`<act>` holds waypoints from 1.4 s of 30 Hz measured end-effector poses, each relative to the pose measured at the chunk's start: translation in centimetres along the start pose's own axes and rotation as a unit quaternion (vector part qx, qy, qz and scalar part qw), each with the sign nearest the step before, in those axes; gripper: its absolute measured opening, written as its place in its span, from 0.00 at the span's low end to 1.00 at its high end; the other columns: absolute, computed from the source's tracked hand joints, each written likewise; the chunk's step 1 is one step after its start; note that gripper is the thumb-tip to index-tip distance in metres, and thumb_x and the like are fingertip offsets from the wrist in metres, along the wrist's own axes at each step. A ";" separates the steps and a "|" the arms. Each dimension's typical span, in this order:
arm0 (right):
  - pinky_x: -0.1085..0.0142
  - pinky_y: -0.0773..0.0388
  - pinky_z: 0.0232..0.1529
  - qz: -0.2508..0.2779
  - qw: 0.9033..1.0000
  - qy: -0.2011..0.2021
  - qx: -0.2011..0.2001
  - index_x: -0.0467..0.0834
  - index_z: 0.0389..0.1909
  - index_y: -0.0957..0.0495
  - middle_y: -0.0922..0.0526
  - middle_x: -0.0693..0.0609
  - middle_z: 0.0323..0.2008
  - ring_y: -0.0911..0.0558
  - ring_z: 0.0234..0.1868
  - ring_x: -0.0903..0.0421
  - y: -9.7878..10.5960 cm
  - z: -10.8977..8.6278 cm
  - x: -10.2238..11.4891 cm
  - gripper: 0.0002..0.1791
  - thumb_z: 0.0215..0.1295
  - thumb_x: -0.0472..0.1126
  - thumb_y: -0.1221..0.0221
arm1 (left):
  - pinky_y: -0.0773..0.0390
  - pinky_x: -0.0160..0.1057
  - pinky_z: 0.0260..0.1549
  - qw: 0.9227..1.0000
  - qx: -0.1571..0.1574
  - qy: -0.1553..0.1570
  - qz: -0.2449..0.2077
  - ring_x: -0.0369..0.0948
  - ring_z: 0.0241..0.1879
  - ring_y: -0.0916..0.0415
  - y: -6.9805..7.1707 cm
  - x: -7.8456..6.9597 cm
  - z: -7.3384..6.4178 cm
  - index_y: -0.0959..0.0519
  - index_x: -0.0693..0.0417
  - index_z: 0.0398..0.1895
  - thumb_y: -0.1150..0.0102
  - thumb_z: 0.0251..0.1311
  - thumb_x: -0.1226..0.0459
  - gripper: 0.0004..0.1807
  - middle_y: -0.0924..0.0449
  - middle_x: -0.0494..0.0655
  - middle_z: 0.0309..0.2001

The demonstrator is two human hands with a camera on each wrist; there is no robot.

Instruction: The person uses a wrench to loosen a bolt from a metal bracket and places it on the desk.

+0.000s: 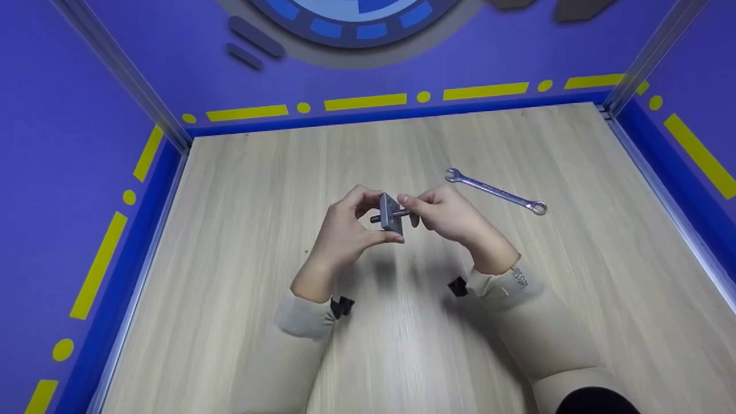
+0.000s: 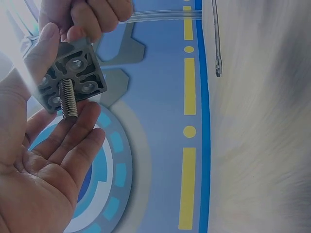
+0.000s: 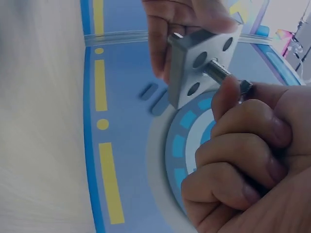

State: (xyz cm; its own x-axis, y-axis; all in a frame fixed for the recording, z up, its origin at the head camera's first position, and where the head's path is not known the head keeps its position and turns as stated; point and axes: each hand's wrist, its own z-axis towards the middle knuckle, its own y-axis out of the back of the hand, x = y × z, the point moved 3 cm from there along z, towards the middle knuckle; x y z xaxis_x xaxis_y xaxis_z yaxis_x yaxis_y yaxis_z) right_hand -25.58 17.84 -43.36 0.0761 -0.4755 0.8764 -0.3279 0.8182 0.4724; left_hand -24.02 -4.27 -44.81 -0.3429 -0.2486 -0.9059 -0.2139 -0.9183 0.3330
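My left hand holds a square grey metal plate by its edges, thumb on one side and fingers on the other. Several holes show on its flat face, and its other face is ribbed, as the left wrist view shows. A threaded bolt passes through the middle of the plate and sticks out on both sides. At the head end of the bolt, my right hand pinches it between thumb and forefinger, the other fingers curled in. Both hands are raised above the table.
A combination wrench lies on the wooden table, beyond and to the right of my right hand. Blue panels with yellow marks stand at the back and both sides. Metal posts rise at the back corners.
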 end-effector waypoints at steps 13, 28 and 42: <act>0.73 0.46 0.21 0.028 0.995 0.088 -0.024 0.38 0.47 0.10 0.35 0.61 0.17 0.38 0.19 0.65 1.0 -0.8 0.6 0.11 0.65 0.33 0.23 | 0.19 0.36 0.79 1.000 0.004 0.013 0.007 0.37 0.62 0.13 0.0 -0.1 0.0 0.17 0.48 0.64 0.05 0.46 0.56 0.40 0.09 0.39 0.58; 0.73 0.42 0.22 0.036 0.991 0.120 -0.047 0.38 0.52 0.08 0.34 0.61 0.18 0.38 0.21 0.64 1.6 -1.0 0.8 0.14 0.70 0.39 0.22 | 0.20 0.33 0.79 1.000 -0.003 0.017 -0.008 0.37 0.64 0.13 0.4 -0.4 -0.1 0.18 0.47 0.63 0.06 0.48 0.59 0.39 0.10 0.38 0.58; 0.73 0.40 0.22 -0.006 0.993 0.110 -0.045 0.38 0.45 0.06 0.32 0.60 0.18 0.35 0.20 0.64 1.6 -0.7 0.8 0.11 0.66 0.39 0.20 | 0.20 0.36 0.79 1.000 -0.005 0.010 -0.005 0.37 0.62 0.13 0.4 -0.2 -0.2 0.17 0.47 0.63 0.06 0.47 0.59 0.39 0.10 0.38 0.57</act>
State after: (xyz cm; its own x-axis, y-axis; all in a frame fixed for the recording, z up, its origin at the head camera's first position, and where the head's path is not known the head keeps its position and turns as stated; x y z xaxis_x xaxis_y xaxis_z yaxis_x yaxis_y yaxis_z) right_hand -25.33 18.98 -41.86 0.2873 -0.4113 0.8650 -0.2407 0.8431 0.4808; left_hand -23.89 -4.66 -44.51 -0.3224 -0.2446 -0.9145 -0.2092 -0.9237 0.3208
